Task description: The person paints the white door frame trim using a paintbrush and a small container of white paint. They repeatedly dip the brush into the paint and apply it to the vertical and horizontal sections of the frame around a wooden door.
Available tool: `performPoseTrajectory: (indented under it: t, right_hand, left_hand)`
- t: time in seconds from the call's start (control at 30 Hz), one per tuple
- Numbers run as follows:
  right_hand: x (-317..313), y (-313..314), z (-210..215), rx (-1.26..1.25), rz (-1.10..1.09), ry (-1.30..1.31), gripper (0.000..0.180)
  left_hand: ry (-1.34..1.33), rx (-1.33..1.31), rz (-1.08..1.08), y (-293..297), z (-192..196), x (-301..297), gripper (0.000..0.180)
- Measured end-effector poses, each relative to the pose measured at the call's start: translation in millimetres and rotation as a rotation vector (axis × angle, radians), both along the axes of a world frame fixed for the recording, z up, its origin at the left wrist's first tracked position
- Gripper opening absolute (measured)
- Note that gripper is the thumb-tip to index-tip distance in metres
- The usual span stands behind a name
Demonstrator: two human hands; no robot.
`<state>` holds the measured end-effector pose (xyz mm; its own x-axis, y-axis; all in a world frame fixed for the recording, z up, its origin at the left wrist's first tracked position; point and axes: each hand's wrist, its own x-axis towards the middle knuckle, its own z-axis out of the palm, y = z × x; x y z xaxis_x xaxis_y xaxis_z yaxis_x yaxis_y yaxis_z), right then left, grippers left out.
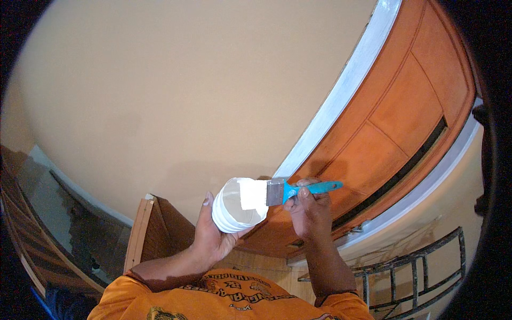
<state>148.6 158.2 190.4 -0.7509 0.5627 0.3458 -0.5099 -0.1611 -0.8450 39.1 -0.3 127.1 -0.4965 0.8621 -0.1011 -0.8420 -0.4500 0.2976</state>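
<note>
A white plastic tub (226, 209) is tilted in my left hand (212, 234), the fingers wrapped round its side and base. In my right hand (311, 212) is a paintbrush (324, 186) with a turquoise handle and a metal ferrule, gripped between thumb and fingers. Its white, paint-loaded bristles (254, 195) are over the mouth of the tub; whether they touch the inside wall I cannot tell. How much paint lies in the tub is hard to make out. Just beyond the brush runs a door frame strip (341, 88) coated in streaky white.
A beige wall (176, 90) stands ahead. On the right is an orange-brown panelled door (400, 101) with a lever handle (361, 228). A dark metal ladder-like frame (416, 272) leans at lower right. Wooden furniture (160, 229) stands at lower left.
</note>
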Motion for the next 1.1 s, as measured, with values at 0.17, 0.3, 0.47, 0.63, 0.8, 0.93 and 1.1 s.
performPoseTrajectory:
  t: [0.17, 0.3, 0.47, 0.63, 0.8, 0.93, 1.1]
  right_hand:
    - [19, -8, 16, 0.429, -0.011, -0.041, 0.016]
    - [28, -13, 35, 1.002, -0.046, -0.087, 0.016]
    - [33, -17, 38, 1.05, 0.053, -0.071, 0.019]
    - [32, -10, 18, 0.775, 0.076, -0.025, 0.018]
    - [32, -13, -2, 0.418, 0.003, -0.094, 0.02]
    - [25, -16, -15, 0.048, 0.041, -0.005, 0.024]
    - [23, -18, -26, -0.201, 0.074, 0.113, 0.021]
  left_hand:
    - [0.088, 0.129, 0.016, -6, -4, 6, 0.073]
    - [0.096, 0.09, 0.034, -8, -10, 8, 0.075]
    - [0.15, 0.109, 0.05, -12, -16, 9, 0.077]
    - [0.084, 0.064, 0.034, -13, -14, 9, 0.078]
    - [0.071, 0.143, -0.013, -14, -13, 9, 0.074]
    - [0.123, 0.114, -0.039, -12, -15, 7, 0.076]
    - [0.076, 0.133, -0.037, -6, -16, 8, 0.075]
